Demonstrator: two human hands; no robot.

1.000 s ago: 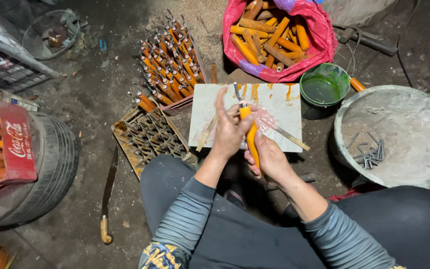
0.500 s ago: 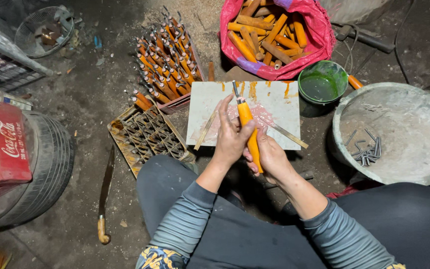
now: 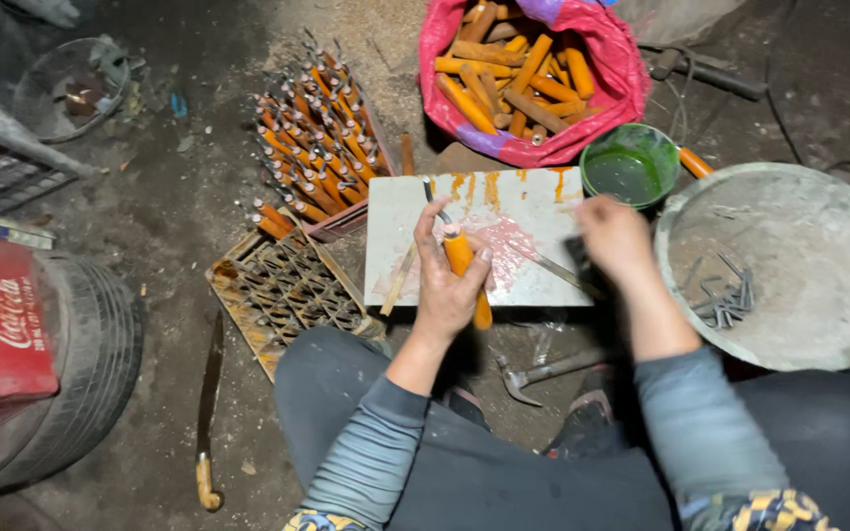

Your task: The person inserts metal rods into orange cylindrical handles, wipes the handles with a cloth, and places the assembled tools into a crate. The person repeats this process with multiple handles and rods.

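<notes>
— Since the left hand (image 3: 450, 285) is the one doing the holding, where does the piece sit?

— Its fingers are wrapped shut around an orange wooden handle (image 3: 464, 270), held roughly upright over the stained white slab (image 3: 523, 211) that serves as a table, with a thin metal spike (image 3: 433, 199) sticking out of the handle's top end.

— And the right hand (image 3: 614, 234)?

— Blurred. It hovers above the slab's right edge, near the green bowl (image 3: 630, 167). It looks empty and loosely curled, but I cannot tell for sure how far open it is.

— What lies around?

— A pink sack (image 3: 607, 93) of bare orange handles beyond the slab, a crate of finished pieces (image 3: 322, 147) with spikes to the left, an empty grid crate (image 3: 282, 285) near the left knee. A big grey basin (image 3: 789, 256) on the right holds a few dark nails (image 3: 730, 295). A hammer (image 3: 543, 372) lies on the floor between the legs, a long knife (image 3: 211, 393) further left.

— How would you keep that grip sound?

— I would judge it best to hold the handle low enough that the fingers stay clear of the spiked end, brace its foot against the slab, and keep the spike in line with the handle's axis so it does not lean.
</notes>
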